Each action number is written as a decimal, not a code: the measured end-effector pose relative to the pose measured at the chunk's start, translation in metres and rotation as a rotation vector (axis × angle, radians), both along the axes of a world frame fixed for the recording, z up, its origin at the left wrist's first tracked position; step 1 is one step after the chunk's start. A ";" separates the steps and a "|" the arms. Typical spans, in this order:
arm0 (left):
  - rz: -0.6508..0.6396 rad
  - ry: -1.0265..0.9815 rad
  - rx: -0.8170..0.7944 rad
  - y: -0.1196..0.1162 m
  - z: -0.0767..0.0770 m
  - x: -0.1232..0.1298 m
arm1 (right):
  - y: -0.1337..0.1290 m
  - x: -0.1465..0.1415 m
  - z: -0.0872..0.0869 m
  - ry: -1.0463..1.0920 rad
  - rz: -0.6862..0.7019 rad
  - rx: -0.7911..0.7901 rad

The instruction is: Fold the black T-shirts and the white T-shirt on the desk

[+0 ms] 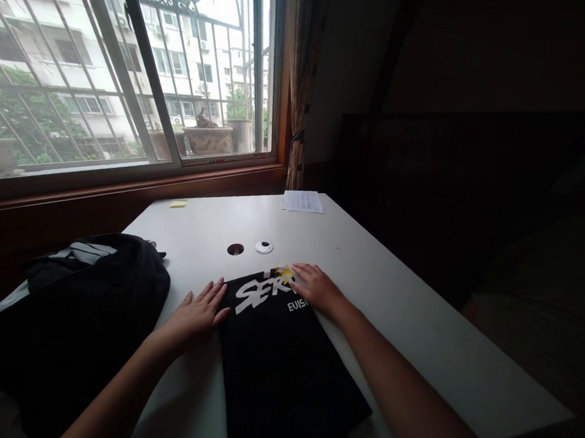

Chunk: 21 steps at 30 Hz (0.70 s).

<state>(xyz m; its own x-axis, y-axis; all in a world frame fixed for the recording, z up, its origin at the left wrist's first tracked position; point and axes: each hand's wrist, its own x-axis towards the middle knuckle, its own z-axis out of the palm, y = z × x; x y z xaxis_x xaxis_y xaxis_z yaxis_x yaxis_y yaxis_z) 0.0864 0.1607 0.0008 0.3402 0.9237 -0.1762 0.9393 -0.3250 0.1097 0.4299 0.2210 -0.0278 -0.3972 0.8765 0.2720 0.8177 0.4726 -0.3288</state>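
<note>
A black T-shirt point(282, 372) with white lettering and a yellow patch of print lies folded into a long strip on the white table point(392, 299). Its near end runs out of view at the bottom. At the strip's far left corner rests my left hand point(198, 316), palm down with the fingers spread against the edge. My right hand point(317, 289) lies flat on the far right corner, its fingers over part of the lettering. Neither hand grips the cloth.
A heap of black and grey clothing point(95, 312) lies at the table's left. Beyond the shirt are a round cable hole point(235, 249) and a round cover point(264, 247). Papers point(304, 201) and a yellow note point(178, 204) lie near the far edge, below a barred window point(133, 68).
</note>
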 end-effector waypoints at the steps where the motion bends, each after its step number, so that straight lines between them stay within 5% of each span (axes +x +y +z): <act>1: 0.003 0.014 0.027 -0.001 0.001 0.002 | -0.001 0.000 0.001 0.012 0.004 0.013; 7: -0.150 -0.019 0.380 -0.003 0.003 0.024 | -0.006 -0.020 0.014 0.080 0.154 0.153; 11: -0.273 -0.062 0.393 -0.006 -0.009 0.044 | -0.011 -0.038 0.013 -0.014 0.271 0.055; 16: -0.133 -0.003 0.321 -0.006 -0.026 0.049 | -0.013 -0.041 0.007 -0.124 0.211 -0.142; 21: 0.006 0.007 0.245 -0.001 -0.027 0.040 | -0.015 -0.039 0.011 -0.161 0.151 -0.220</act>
<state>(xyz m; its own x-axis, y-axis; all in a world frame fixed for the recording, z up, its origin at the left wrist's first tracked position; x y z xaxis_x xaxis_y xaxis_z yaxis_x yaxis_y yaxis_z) 0.1265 0.1601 -0.0262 0.3345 0.9410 0.0506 0.9416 -0.3359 0.0214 0.3904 0.2058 -0.0166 -0.5501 0.8351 0.0054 0.7935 0.5247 -0.3084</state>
